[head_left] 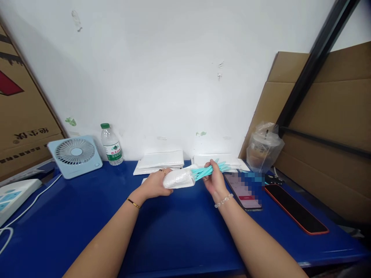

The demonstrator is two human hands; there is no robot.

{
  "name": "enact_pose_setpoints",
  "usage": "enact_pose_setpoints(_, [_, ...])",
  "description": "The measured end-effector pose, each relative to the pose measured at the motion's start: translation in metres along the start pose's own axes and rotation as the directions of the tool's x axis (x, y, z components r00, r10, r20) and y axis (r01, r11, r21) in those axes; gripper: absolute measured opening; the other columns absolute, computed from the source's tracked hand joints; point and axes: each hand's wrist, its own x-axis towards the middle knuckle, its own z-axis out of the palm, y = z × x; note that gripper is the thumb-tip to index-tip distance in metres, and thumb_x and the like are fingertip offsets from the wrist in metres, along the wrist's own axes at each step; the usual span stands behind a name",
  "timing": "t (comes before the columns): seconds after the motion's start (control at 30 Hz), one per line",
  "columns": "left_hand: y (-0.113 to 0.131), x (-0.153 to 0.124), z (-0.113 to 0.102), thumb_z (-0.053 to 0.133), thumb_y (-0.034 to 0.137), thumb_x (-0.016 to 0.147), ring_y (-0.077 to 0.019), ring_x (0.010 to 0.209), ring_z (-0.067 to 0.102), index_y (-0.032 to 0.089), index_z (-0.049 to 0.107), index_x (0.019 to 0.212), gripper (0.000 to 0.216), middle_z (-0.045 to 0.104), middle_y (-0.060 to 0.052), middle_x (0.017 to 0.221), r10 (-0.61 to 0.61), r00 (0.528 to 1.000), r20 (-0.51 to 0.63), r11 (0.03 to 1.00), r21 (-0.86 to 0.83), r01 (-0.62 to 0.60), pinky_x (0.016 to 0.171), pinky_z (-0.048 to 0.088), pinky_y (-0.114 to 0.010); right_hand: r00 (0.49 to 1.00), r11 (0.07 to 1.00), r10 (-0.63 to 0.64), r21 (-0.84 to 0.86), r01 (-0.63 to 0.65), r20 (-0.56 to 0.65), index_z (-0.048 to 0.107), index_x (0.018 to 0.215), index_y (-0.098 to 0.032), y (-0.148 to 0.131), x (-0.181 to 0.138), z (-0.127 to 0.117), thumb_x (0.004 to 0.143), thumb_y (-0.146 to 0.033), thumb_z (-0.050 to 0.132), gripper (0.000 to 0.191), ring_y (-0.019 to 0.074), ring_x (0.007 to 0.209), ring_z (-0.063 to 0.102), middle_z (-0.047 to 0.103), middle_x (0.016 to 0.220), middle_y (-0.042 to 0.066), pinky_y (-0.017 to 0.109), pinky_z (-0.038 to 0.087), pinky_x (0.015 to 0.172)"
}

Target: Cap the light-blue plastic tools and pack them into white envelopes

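Note:
My left hand [155,183] grips a white plastic pouch [179,179] above the blue table [87,216]. A bundle of teal plastic sticks [213,170] pokes out of the pouch's right end. My right hand [213,180] holds that bundle, fingers wrapped around it. Both hands are lifted a little off the table near its far middle. How far the sticks reach into the pouch is hidden.
Two stacks of white pouches [160,160] [217,159] lie by the wall. A small blue fan [74,155] and a water bottle [111,144] stand at left. Two phones [245,191] [295,208] and a bagged drink cup [263,148] are at right. Cardboard [333,127] leans behind.

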Motion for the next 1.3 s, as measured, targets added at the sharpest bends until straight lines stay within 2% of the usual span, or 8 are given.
enact_pose_setpoints(0.2, [0.01, -0.002, 0.003, 0.066, 0.028, 0.056, -0.0243, 0.091, 0.058, 0.022, 0.056, 0.109, 0.054, 0.06, -0.004, 0.102, 0.048, 0.999, 0.024, 0.996, -0.081, -0.046, 0.076, 0.045, -0.029, 0.995, 0.999, -0.04, 0.019, 0.039, 0.095, 0.05, 0.061, -0.019, -0.027, -0.012, 0.011, 0.071, -0.038, 0.064, 0.026, 0.0044, 0.033, 0.03, 0.046, 0.048, -0.008, 0.02, 0.025, 0.034])
enact_pose_setpoints(0.3, [0.012, -0.004, 0.004, 0.066, 0.028, 0.057, -0.0234, 0.088, 0.058, 0.021, 0.056, 0.105, 0.05, 0.061, -0.003, 0.098, 0.074, 0.995, 0.072, 0.988, -0.141, -0.064, 0.073, 0.046, -0.029, 0.976, 0.977, -0.203, -0.055, 0.207, 0.078, 0.05, 0.06, -0.019, -0.033, -0.018, 0.014, 0.074, -0.041, 0.063, 0.029, 0.0064, 0.04, 0.036, 0.048, 0.054, -0.007, 0.022, 0.031, 0.041])
enact_pose_setpoints(0.47, [0.01, -0.005, -0.003, 0.065, 0.028, 0.061, -0.0202, 0.086, 0.058, 0.021, 0.051, 0.115, 0.056, 0.06, -0.002, 0.098, 0.134, 0.975, 0.175, 0.938, -0.341, -0.067, 0.074, 0.047, -0.028, 0.76, 0.662, -0.614, -0.386, 0.642, 0.212, 0.053, 0.064, -0.021, -0.033, -0.037, 0.02, 0.082, -0.046, 0.052, 0.031, 0.0135, 0.067, 0.047, 0.049, 0.069, -0.001, 0.025, 0.04, 0.066])
enact_pose_setpoints(0.63, [0.003, -0.004, -0.013, 0.065, 0.027, 0.063, -0.0219, 0.098, 0.054, 0.021, 0.043, 0.126, 0.067, 0.055, -0.004, 0.113, 0.13, 0.983, 0.134, 0.906, -0.419, -0.063, 0.084, 0.046, -0.032, 0.658, 0.478, -0.643, -0.466, 0.745, 0.392, 0.055, 0.065, -0.022, -0.038, -0.052, 0.022, 0.086, -0.042, 0.047, 0.03, 0.0166, 0.07, 0.047, 0.049, 0.071, 0.001, 0.03, 0.038, 0.071])
enact_pose_setpoints(0.87, [0.013, -0.005, -0.003, 0.067, 0.026, 0.062, -0.0202, 0.093, 0.054, 0.019, 0.049, 0.116, 0.058, 0.056, -0.003, 0.106, 0.182, 0.97, 0.159, 0.868, -0.49, -0.082, 0.08, 0.047, -0.03, 0.741, 0.632, -0.425, -0.415, 0.654, 0.52, 0.057, 0.061, -0.021, -0.04, -0.055, 0.023, 0.084, -0.041, 0.052, 0.031, 0.0157, 0.066, 0.046, 0.049, 0.066, 0.001, 0.029, 0.038, 0.067])
enact_pose_setpoints(1.03, [0.019, -0.003, 0.006, 0.068, 0.026, 0.064, -0.0182, 0.088, 0.054, 0.018, 0.048, 0.115, 0.055, 0.056, -0.003, 0.1, 0.24, 0.956, 0.171, 0.777, -0.624, -0.084, 0.076, 0.046, -0.03, 0.784, 0.72, -0.204, -0.453, 0.526, 0.586, 0.062, 0.072, -0.02, -0.042, -0.052, 0.044, 0.08, -0.039, 0.059, 0.021, 0.0155, 0.078, 0.051, 0.056, 0.084, 0.002, 0.027, 0.04, 0.074])
enact_pose_setpoints(1.23, [0.012, -0.005, 0.006, 0.07, 0.034, 0.067, -0.0239, 0.102, 0.051, 0.018, 0.04, 0.127, 0.07, 0.055, -0.008, 0.115, 0.153, 0.987, 0.042, 0.598, -0.799, -0.058, 0.089, 0.04, -0.037, 0.626, 0.579, 0.27, -0.643, 0.502, 0.732, 0.065, 0.087, -0.017, -0.085, -0.052, 0.115, 0.07, -0.03, 0.07, 0.022, 0.0109, 0.064, 0.05, 0.06, 0.076, 0.0, 0.02, 0.039, 0.053])
enact_pose_setpoints(1.3, [0.01, -0.007, 0.006, 0.072, 0.036, 0.064, -0.0259, 0.104, 0.051, 0.018, 0.041, 0.128, 0.073, 0.056, -0.009, 0.117, 0.171, 0.984, 0.059, 0.511, -0.859, -0.038, 0.09, 0.039, -0.038, 0.625, 0.541, 0.296, -0.666, 0.514, 0.722, 0.066, 0.088, -0.016, -0.099, -0.057, 0.137, 0.069, -0.03, 0.071, 0.025, 0.0102, 0.059, 0.051, 0.061, 0.073, 0.0, 0.019, 0.038, 0.049])
